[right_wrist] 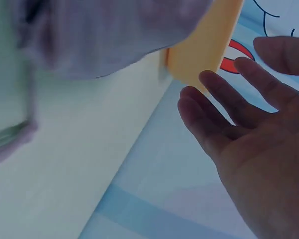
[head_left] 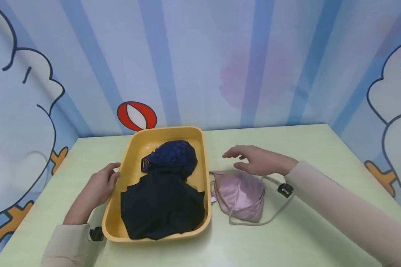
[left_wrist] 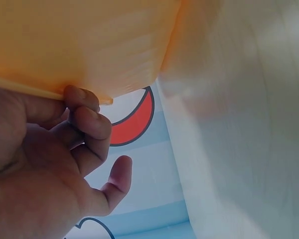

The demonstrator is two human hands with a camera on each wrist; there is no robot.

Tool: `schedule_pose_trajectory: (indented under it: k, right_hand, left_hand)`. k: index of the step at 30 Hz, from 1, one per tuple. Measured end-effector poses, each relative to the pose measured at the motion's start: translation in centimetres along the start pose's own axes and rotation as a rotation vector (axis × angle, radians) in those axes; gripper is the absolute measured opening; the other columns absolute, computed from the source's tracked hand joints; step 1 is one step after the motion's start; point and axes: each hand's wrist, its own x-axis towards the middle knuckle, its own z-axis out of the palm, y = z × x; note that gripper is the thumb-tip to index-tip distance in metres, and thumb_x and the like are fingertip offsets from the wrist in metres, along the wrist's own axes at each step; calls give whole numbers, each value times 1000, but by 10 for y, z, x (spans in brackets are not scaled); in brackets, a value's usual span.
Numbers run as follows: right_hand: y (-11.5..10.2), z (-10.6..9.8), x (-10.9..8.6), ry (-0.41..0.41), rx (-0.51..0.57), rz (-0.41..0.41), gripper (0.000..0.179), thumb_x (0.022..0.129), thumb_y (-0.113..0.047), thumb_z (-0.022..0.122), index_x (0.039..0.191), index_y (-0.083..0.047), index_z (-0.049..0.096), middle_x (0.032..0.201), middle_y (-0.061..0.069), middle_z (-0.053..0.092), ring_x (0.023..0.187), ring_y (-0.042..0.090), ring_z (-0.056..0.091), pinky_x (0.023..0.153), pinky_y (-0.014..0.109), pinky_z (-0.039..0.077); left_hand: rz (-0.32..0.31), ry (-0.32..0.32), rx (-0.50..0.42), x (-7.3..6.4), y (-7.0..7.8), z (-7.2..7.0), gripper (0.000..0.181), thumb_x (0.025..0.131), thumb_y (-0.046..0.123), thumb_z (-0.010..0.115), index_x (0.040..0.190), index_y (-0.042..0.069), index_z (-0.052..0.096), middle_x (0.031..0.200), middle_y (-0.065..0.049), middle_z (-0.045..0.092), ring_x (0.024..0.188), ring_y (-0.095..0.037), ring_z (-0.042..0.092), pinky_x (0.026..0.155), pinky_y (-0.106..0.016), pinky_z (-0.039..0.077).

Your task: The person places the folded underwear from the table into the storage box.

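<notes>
A pink satin bra [head_left: 242,193] lies folded on the table, its thin strap looping out to the right. My right hand [head_left: 255,159] hovers just above its far edge, fingers loosely bent and holding nothing; the right wrist view shows the palm and spread fingers [right_wrist: 229,104]. On the left, my left hand [head_left: 100,185] grips the side rim of a yellow tray [head_left: 111,218]. In the left wrist view its bent fingers [left_wrist: 92,122] meet the underside of the rim. Inside the tray, a dark blue lace bra [head_left: 173,155] lies at the back and a black cloth garment [head_left: 162,205] at the front.
The pale green table [head_left: 304,230] runs back to a blue striped wall [head_left: 204,66] with printed cartoon figures. A small white tag [head_left: 213,199] shows between the tray and the pink bra. Black wrist cameras sit on both sleeves.
</notes>
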Motion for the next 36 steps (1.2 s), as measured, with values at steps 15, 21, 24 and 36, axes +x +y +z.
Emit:
schedule_pose_trajectory:
  k: [15,21,24,36]
  right_hand:
    - [33,25,-60,-5,157,78,61,91,-43,61,143,-18,40,138,4,47,127,26,42,98,50,36]
    - [37,33,-61,-10,118,75,67,86,-48,65,142,-19,42,120,-1,53,107,20,50,88,46,41]
    - [38,36,-59,-2,104,70,69,83,-47,68,141,-19,43,108,-2,51,98,18,48,82,41,42]
    - [35,48,-53,47,107,-23,67,83,-44,71,140,-26,42,104,-3,53,89,17,50,75,35,44]
  left_hand:
    - [18,5,16,0,0,1,42,102,12,43,136,-11,35,94,-20,56,76,-26,53,71,-41,50]
    - [48,22,31,-1,-1,2,40,101,10,43,135,-11,37,93,-20,58,75,-25,55,70,-41,50]
    - [60,28,34,-2,-2,2,39,101,10,43,134,-12,37,93,-20,58,74,-25,55,69,-41,50]
    - [62,38,31,-2,-1,3,39,101,9,43,134,-11,38,91,-18,58,73,-24,55,69,-41,51]
